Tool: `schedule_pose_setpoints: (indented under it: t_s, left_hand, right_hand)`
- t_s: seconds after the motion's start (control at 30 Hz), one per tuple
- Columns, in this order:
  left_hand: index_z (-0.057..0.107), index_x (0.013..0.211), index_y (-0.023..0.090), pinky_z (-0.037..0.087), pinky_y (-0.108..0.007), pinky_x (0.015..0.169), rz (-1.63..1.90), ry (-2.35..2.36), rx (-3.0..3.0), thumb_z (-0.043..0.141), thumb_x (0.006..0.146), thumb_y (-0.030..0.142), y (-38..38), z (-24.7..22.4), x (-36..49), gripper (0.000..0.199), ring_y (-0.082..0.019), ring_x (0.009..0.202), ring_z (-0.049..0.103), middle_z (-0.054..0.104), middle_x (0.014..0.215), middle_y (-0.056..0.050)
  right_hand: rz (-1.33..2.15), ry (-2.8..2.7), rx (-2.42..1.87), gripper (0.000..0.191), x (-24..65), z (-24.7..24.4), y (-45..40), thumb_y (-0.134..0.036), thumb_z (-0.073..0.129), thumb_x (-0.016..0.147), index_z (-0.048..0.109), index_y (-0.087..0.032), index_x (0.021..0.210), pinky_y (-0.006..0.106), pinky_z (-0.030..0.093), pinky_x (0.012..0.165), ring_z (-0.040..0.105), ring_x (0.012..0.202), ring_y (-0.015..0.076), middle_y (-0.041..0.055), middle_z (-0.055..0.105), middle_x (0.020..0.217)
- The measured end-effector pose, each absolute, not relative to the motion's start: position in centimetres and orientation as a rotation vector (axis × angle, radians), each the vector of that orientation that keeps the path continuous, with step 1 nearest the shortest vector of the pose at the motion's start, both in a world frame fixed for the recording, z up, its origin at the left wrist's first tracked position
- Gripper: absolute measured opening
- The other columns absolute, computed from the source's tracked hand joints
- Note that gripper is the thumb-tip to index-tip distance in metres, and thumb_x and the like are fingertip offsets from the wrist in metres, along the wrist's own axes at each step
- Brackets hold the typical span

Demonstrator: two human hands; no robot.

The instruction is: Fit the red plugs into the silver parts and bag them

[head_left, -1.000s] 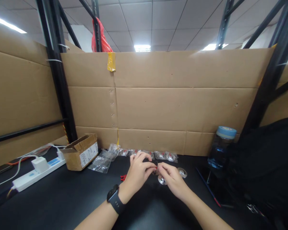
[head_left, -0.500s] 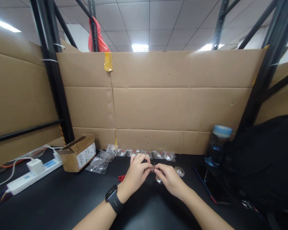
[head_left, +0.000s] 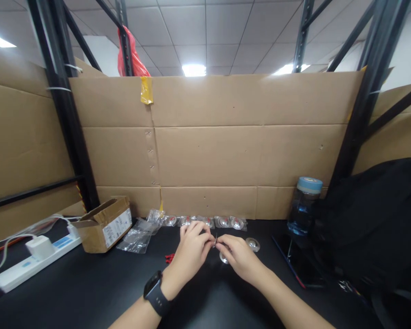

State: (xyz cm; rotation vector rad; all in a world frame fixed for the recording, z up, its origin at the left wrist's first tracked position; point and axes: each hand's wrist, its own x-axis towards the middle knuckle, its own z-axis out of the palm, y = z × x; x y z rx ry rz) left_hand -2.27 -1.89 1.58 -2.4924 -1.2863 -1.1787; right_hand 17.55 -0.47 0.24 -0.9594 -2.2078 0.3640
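Note:
My left hand (head_left: 195,244) and my right hand (head_left: 238,253) meet fingertip to fingertip above the black table. Both are closed in a pinch on a small, thin metal piece (head_left: 215,241), too small to name. Partly covered by my right fingers, a shiny round metal disc (head_left: 223,258) lies on the table. Another round metal disc (head_left: 252,245) rests just right of my right hand. Beside my left wrist are small red pieces (head_left: 169,258), partly hidden by the arm.
Several bagged metal discs (head_left: 222,222) line the cardboard wall (head_left: 205,155). To the left are clear plastic bags (head_left: 137,237), an open cardboard box (head_left: 106,226) and a power strip (head_left: 17,274). A water bottle (head_left: 303,208), a dark flat tablet-like object (head_left: 299,262) and a black bag (head_left: 380,228) stand right.
The whole view has shifted slightly, so things appear a little further left. Both hands keep their pinch on the thin metal piece, which has tilted slightly.

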Motion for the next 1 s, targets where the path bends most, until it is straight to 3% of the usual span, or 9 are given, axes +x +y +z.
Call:
schedule_pose_setpoints:
  t_s: [0.33,0.63,0.83,1.0]
  left_hand:
    - [0.071,0.084,0.024,0.03,-0.04,0.087,-1.151,-1.263,-2.538,0.064,0.09,0.013,-1.65,1.12,-2.27,0.014,-0.021,0.104,0.054,0.066,0.099,-0.002]
    - [0.072,0.085,0.024,0.032,-0.041,0.088,-1.264,-1.248,-2.467,0.066,0.09,0.016,-1.74,0.89,-1.89,0.012,-0.022,0.103,0.056,0.067,0.099,-0.003]
    - [0.073,0.085,0.026,0.032,-0.04,0.089,-1.277,-1.259,-2.465,0.069,0.089,0.017,-1.76,1.03,-1.91,0.011,-0.021,0.103,0.057,0.067,0.098,-0.001]
    - [0.073,0.084,0.025,0.032,-0.04,0.089,-1.276,-1.277,-2.461,0.068,0.089,0.018,-1.83,0.96,-1.84,0.01,-0.022,0.103,0.056,0.068,0.098,-0.002]
  right_hand:
    - [0.383,-2.193,-0.959,0.027,17.45,0.54,-0.92,-0.03,0.048,0.1,0.069,-0.02,0.085,0.025,0.043,0.065,0.06,0.067,0.0157,0.0019,0.067,0.075]
    - [0.749,-1.943,-1.043,0.029,16.88,0.34,-0.73,-0.038,0.052,0.095,0.069,-0.017,0.084,0.024,0.041,0.052,0.057,0.052,0.0143,0.0001,0.063,0.059]
    - [0.399,-2.061,-1.005,0.024,17.08,0.48,-1.04,-0.032,0.049,0.097,0.067,-0.02,0.085,0.025,0.042,0.06,0.056,0.062,0.0145,0.0025,0.065,0.079]
    - [0.413,-2.08,-0.966,0.023,17.24,0.68,-0.95,-0.028,0.051,0.097,0.068,-0.02,0.085,0.025,0.043,0.061,0.055,0.062,0.0133,0.0014,0.062,0.079]
